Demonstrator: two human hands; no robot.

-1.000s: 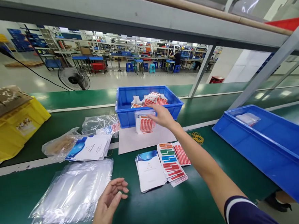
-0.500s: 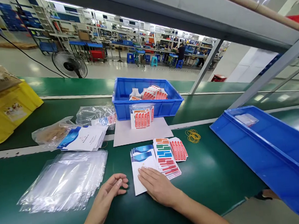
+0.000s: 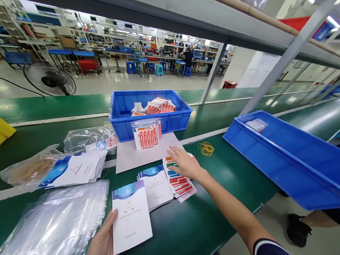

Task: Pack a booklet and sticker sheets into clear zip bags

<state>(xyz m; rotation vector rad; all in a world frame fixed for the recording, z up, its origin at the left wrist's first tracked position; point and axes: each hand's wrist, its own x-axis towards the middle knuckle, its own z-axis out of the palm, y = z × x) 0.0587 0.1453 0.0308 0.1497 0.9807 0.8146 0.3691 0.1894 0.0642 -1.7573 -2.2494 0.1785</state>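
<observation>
My left hand grips a white booklet with a blue wave across its top, thumb on the cover's left edge. My right hand is over the stack of coloured label sheets, fingers spread; whether it touches them I cannot tell. Beside those sheets lies a stack of the same booklets. Partly behind my right hand are red label sheets. A clear bag of red labels leans upright against the blue bin, on a pale board.
Clear plastic bags are piled at the left, with more booklets behind them. Yellow rubber bands lie right of the labels. A long blue tray juts over the right edge. A person's foot shows below.
My left hand has taken a booklet and holds it up at the left. My right hand has moved from the booklet stack to over the coloured label sheets. The view has swung right.
</observation>
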